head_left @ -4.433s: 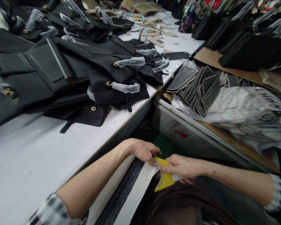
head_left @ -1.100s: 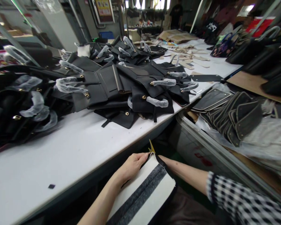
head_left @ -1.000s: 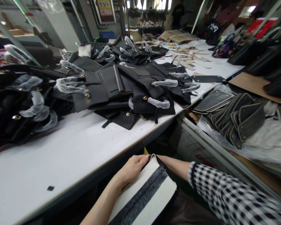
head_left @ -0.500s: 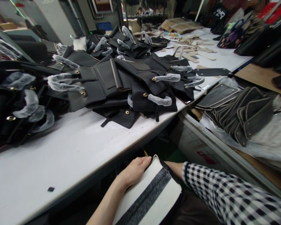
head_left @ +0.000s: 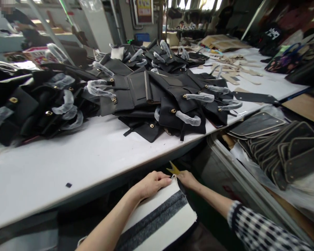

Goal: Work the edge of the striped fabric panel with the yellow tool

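Note:
In the head view, an unfinished-looking bag (head_left: 162,216) lies low in front of me. Its visible side is off-white with a wide dark grey stripe, and black material shows along its edge. My left hand (head_left: 151,184) rests over the upper left edge of the bag, its fingers closed on the rim near the top corner. At that same corner, my right hand (head_left: 187,179) is closed around small yellow thread snips (head_left: 173,168), whose forked end points up and left. Part of the right fingers is hidden behind the bag's corner.
A white table (head_left: 68,160) runs across in front, bearing a heap of black bags (head_left: 138,90) with plastic-wrapped handles. On the right, a metal-edged bin (head_left: 225,157) holds stacked dark panels (head_left: 272,150). Beige cut pieces (head_left: 232,66) lie farther back. A person (head_left: 18,21) is at the far left.
My right hand has come out from behind the bag, bringing the yellow thread snips into view by its top corner. My left hand stays on the rim. The view has swung left.

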Motion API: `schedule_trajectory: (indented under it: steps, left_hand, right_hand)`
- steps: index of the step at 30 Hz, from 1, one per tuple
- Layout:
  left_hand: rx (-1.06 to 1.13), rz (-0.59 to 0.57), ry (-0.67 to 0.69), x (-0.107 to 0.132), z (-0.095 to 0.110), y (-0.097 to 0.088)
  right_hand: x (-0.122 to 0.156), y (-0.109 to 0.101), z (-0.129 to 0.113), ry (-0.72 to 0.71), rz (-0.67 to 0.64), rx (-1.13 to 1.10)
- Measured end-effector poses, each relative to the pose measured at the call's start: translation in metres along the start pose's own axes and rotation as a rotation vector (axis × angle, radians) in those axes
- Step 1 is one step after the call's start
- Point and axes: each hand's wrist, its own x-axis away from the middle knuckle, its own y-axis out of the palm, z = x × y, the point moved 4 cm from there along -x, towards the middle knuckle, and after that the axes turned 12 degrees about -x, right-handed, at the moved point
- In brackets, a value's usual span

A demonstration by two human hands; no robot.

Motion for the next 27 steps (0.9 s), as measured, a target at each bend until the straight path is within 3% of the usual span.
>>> schedule_trajectory:
  steps: [2, 4, 6, 8, 11, 13, 15, 19, 24, 27]
  left_hand:
    - [0.006, 0.035, -0.018, -0.001, -0.001, -0.001]
    - [0.004, 0.103, -0.074, -0.001, -0.002, -0.003]
    - [0.019, 0.181, -0.138, 0.000, -0.002, -0.003]
    - [0.019, 0.248, -0.167, 0.001, -0.001, -0.002]
    - [-0.016, 0.287, -0.169, 0.003, 0.003, 0.000]
    - [-0.048, 0.299, -0.166, 0.004, 0.005, 0.001]
    - [-0.063, 0.315, -0.167, 0.004, 0.006, 0.000]
    - [-0.104, 0.349, -0.152, 0.005, 0.008, -0.001]
    - [-0.198, 0.307, -0.012, 0.007, 0.019, -0.001]
    - [-0.252, 0.303, -0.027, 0.007, 0.018, -0.001]
  right_hand:
    - [0.011, -0.027, -0.001, 0.093, -0.098, -0.008]
    - [0.027, -0.041, -0.006, 0.232, -0.361, -0.048]
    - [0.041, -0.043, -0.018, 0.323, -0.639, -0.049]
    - [0.039, -0.040, -0.034, 0.256, -0.725, -0.029]
    - [0.016, -0.034, -0.062, -0.021, -0.521, 0.102]
    - [0.002, -0.031, -0.081, -0.241, -0.333, 0.414]
    - [-0.003, -0.024, -0.100, -0.481, -0.225, 0.765]
    - [-0.002, -0.006, -0.126, -0.785, -0.261, 1.124]
    - [-0.002, 0.009, -0.134, -0.938, -0.314, 1.239]
    - [-0.004, 0.012, -0.135, -0.976, -0.348, 1.257]
